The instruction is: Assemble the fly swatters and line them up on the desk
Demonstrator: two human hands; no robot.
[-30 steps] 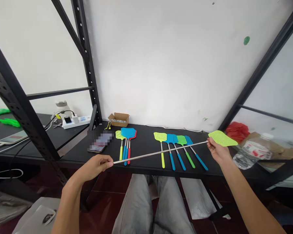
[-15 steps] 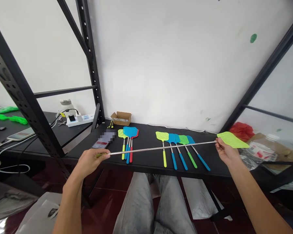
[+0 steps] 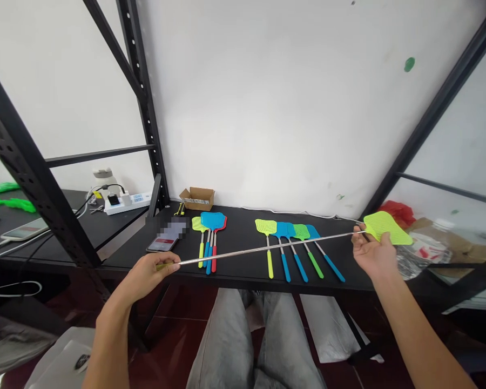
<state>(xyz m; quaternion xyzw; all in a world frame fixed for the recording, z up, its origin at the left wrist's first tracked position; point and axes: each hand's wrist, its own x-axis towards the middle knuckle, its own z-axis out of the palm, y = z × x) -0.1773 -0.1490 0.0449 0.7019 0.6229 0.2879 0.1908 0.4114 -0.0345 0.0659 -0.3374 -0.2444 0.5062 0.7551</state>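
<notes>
A yellow-green fly swatter [image 3: 263, 249] with its metal rod drawn out long is held across the front of the black shelf. My left hand [image 3: 156, 273] is closed round its yellow handle, mostly hidden in the fist. At the other end my right hand [image 3: 375, 256] has its palm turned up, the fingers by the rod's end and the thumb against the mesh head [image 3: 387, 229]. Beneath the rod lie short fly swatters: a left bunch with a blue one [image 3: 213, 220] on top of yellow and red, and a right fan of yellow [image 3: 266, 227], blue and green [image 3: 302, 232] ones.
A phone [image 3: 167, 237] and a small open cardboard box [image 3: 197, 199] lie at the shelf's left. Black uprights [image 3: 141, 97] flank the shelf. A power strip [image 3: 128, 203] sits farther left; a plastic bottle [image 3: 431, 243] and red bag [image 3: 399, 213] are at right.
My right hand has loosened and turned palm up at the swatter's head, which now faces me more. My left hand keeps its grip, slightly lower. The view has shifted a little.
</notes>
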